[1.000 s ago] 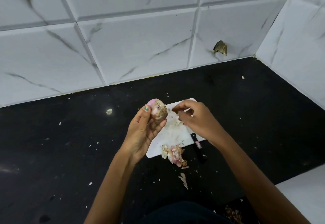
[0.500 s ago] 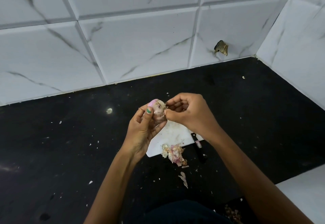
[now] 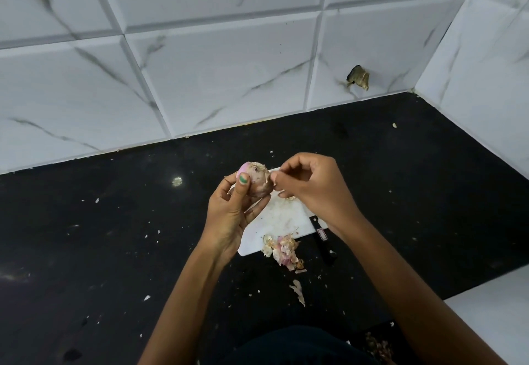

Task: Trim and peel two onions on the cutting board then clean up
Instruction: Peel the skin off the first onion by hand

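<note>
Left hand (image 3: 229, 210) is gripping a red onion (image 3: 256, 180) as right hand (image 3: 310, 185) is pinching its papery skin; the brittle skin risks tearing short, scattering flakes beyond the cutting board (image 3: 282, 217).

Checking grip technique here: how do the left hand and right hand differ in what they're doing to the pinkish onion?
The left hand wraps the pinkish onion with thumb and fingers, palm up; the right hand only pinches a flap of papery skin at its edge, palm down. Both are raised above the white cutting board.
</note>
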Demonstrator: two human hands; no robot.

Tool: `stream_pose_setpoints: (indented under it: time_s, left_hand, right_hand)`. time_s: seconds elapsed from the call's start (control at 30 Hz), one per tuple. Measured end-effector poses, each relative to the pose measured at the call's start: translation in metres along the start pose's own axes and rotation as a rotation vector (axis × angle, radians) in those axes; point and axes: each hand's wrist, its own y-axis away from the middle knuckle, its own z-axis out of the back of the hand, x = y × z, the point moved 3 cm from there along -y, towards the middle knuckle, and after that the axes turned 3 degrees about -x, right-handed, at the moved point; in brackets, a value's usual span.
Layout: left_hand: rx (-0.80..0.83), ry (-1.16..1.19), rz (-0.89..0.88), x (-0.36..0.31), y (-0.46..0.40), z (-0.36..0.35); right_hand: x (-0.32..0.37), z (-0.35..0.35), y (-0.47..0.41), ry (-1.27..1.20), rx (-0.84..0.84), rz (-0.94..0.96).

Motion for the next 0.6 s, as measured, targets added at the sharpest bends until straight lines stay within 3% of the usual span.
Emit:
stream_pose_setpoints:
  time_s: [0.1, 0.27, 0.53, 0.6]
  left_hand:
    - [0.007, 0.006, 0.019, 0.000, 0.000, 0.001]
    - [0.005, 0.010, -0.008, -0.001, 0.001, 0.001]
    - [0.032, 0.031, -0.015, -0.004, -0.005, 0.007]
    - [0.067, 0.033, -0.004, -0.005, -0.003, 0.004]
  right_hand:
    - [-0.001, 0.008, -0.003, -0.100, -0.060, -0.063]
    - [0.003, 0.000, 0.001, -0.005, 0.079, 0.007]
    - [-0.004, -0.003, -0.004, -0.112, -0.043, -0.003]
    - [-0.016, -0.004, -0.010, -0.043, -0.106, -0.004]
